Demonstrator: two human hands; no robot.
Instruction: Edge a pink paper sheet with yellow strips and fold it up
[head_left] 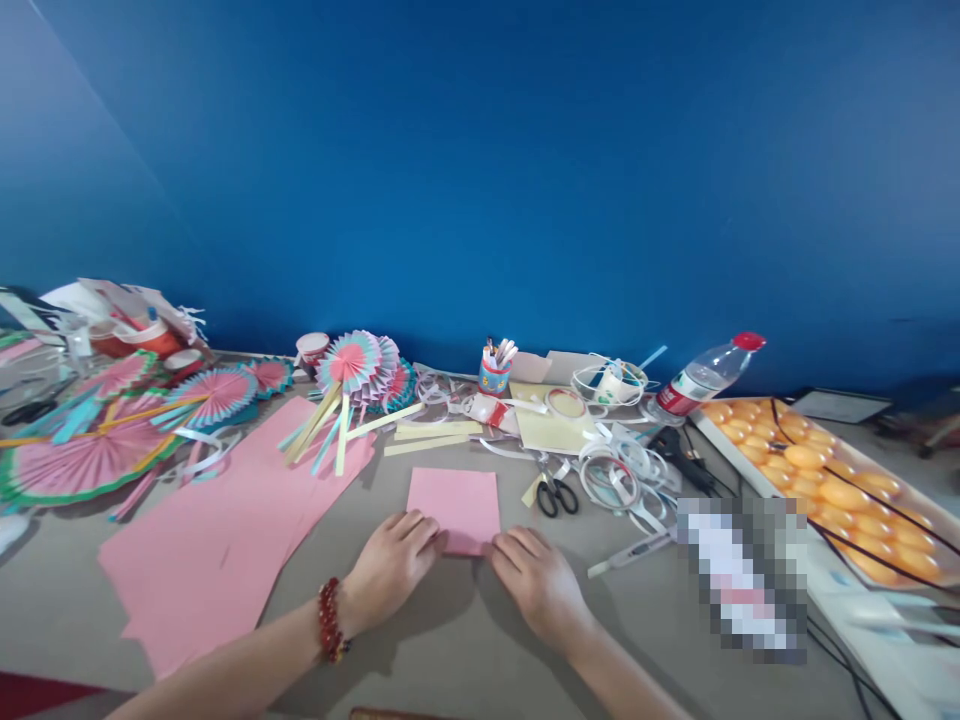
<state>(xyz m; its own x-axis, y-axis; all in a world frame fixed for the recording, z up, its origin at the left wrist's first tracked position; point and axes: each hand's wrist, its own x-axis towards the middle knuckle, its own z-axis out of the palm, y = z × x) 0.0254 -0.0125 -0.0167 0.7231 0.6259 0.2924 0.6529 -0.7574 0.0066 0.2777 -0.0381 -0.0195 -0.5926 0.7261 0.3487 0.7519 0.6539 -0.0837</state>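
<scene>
A small square of pink paper (454, 505) lies in front of me on the grey table, its near edge towards me. My left hand (397, 560), with a red bead bracelet (330, 620) at the wrist, is closed on the paper's near left corner. At the near right corner, my right hand (536, 580) has its fingers bent and pressed together on the edge. Both thumbs are mostly hidden. Just beyond the right hand lie scissors with black handles (557, 497).
Large pink sheets (217, 540) and pleated paper fans (97, 450) cover the left side. Behind are yellow strips (431, 437), a pen cup (495, 374) and tape rolls (611, 478). To the right stand a tilted plastic bottle (705, 380), a glue gun (682, 458) and a box of orange balls (840, 490).
</scene>
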